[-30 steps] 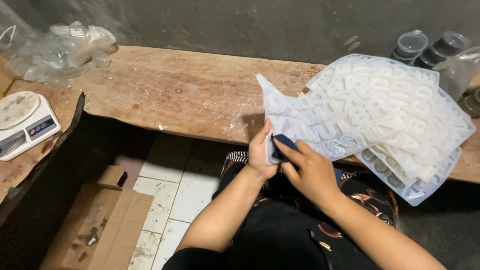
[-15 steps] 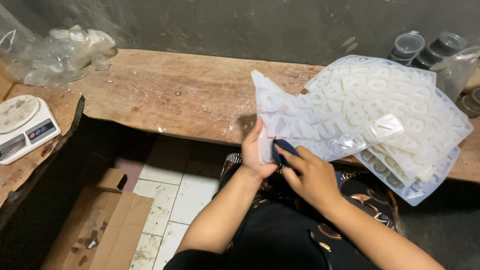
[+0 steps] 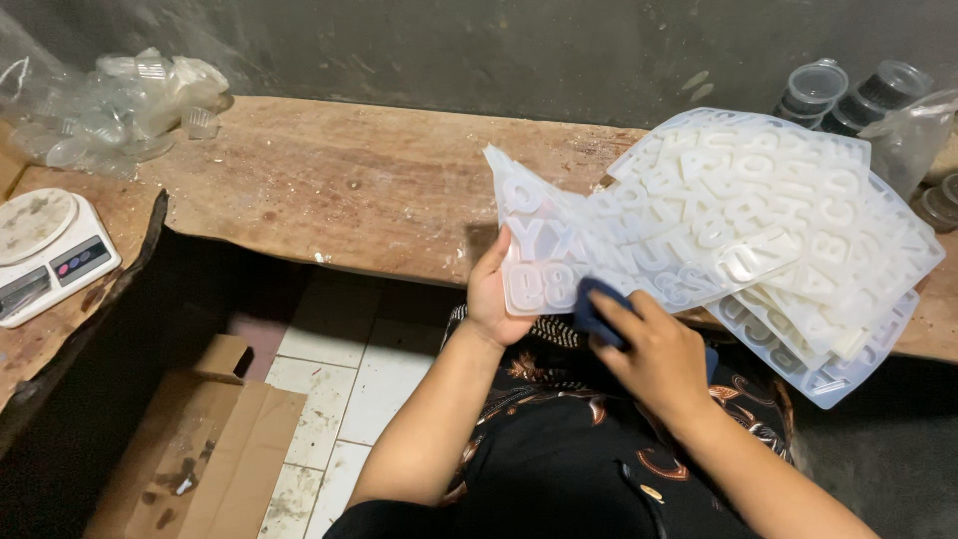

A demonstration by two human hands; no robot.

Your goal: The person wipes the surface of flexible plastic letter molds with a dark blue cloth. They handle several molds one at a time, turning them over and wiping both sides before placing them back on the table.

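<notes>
Down at the centre, the left hand (image 3: pixel 496 299) grips the near corner of a translucent white silicone mould sheet (image 3: pixel 544 255), thumb across its front and fingers curled behind, so the sheet bends upward off the bench. At three o'clock of that hand, the right hand (image 3: pixel 654 349) is closed around a dark blue cloth (image 3: pixel 591 311), pressing it against the lower edge of the same sheet; the fingers are curled, with the cloth showing past the fingertips. The held sheet carries raised letter and number shapes and overlaps, at its two o'clock side, a fanned stack of similar moulds (image 3: pixel 788 240) lying on the wooden bench (image 3: pixel 339 190). The lowest moulds of the stack hang over the bench's near edge. At one o'clock of the stack stand several small lidded plastic tubs (image 3: pixel 848 92), beside a clear plastic bag (image 3: pixel 913 135) at the right edge. Far off at ten o'clock of the hands, a heap of clear plastic containers in a bag (image 3: pixel 125 110) rests on the bench's far left end. At nine o'clock, a white digital scale (image 3: pixel 45 250) sits on a side ledge. At seven o'clock, an opened cardboard box (image 3: pixel 200 449) lies on the tiled floor (image 3: pixel 339 369).
</notes>
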